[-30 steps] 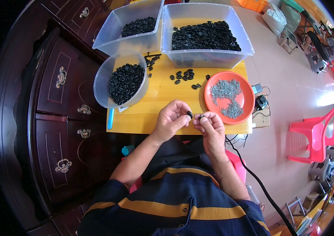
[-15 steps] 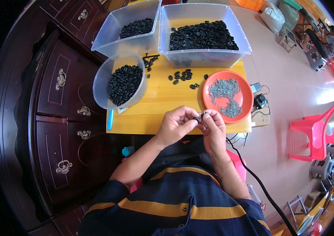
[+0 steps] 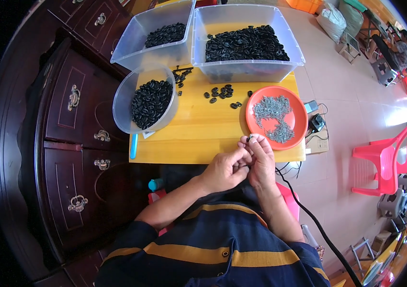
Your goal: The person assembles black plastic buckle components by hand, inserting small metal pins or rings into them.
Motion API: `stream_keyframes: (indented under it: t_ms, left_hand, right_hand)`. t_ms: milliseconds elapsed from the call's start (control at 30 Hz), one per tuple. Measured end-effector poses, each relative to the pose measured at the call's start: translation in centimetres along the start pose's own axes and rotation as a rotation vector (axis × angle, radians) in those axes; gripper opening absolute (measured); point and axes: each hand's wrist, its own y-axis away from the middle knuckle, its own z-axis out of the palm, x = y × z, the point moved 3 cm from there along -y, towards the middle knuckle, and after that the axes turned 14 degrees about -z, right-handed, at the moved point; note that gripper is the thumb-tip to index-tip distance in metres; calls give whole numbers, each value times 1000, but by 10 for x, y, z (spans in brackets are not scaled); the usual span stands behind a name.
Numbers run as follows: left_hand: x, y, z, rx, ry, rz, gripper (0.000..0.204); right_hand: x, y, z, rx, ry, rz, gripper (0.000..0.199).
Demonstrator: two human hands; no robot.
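My right hand (image 3: 262, 162) is closed at the table's front edge, pinching a small black oval piece (image 3: 249, 138) between thumb and forefinger. Close against its palm sits my left hand (image 3: 224, 171), fingers curled in; whatever they hold is hidden. Just beyond the right hand, an orange-red plate (image 3: 301, 130) carries two heaps of small silvery metal pieces (image 3: 274, 108), possibly screws. Several loose black oval pieces (image 3: 226, 91) lie mid-table. A round clear tub (image 3: 121, 107) at the left is partly filled with similar black pieces (image 3: 152, 101).
Two clear plastic bins (image 3: 249, 71) (image 3: 141, 56) with black parts stand at the table's far side. A light-blue tool (image 3: 134, 146) lies by the left edge. Dark wooden cabinets (image 3: 60, 143) flank the left; a black cable (image 3: 309, 215) and a pink chair (image 3: 380, 162) are at the right.
My left hand has moved down and toward the right hand's palm, its fingers curling in; the black piece at its fingertips is now out of sight. My right hand keeps its pinch.
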Motion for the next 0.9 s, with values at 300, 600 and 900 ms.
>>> stream_keyframes:
  t_ms: [300,600,900]
  left_hand:
    - [-9,-16,-54,35,241,-68,23]
    - [-5,-20,-58,24,214,-79,26]
    - [-2,-21,-58,7,63,-42,27]
  right_hand:
    - [0,0,-8,-120,232,-77,11]
    - [-1,4,3,-218,290,-132,13]
    - [0,3,4,-243,305,-139,13]
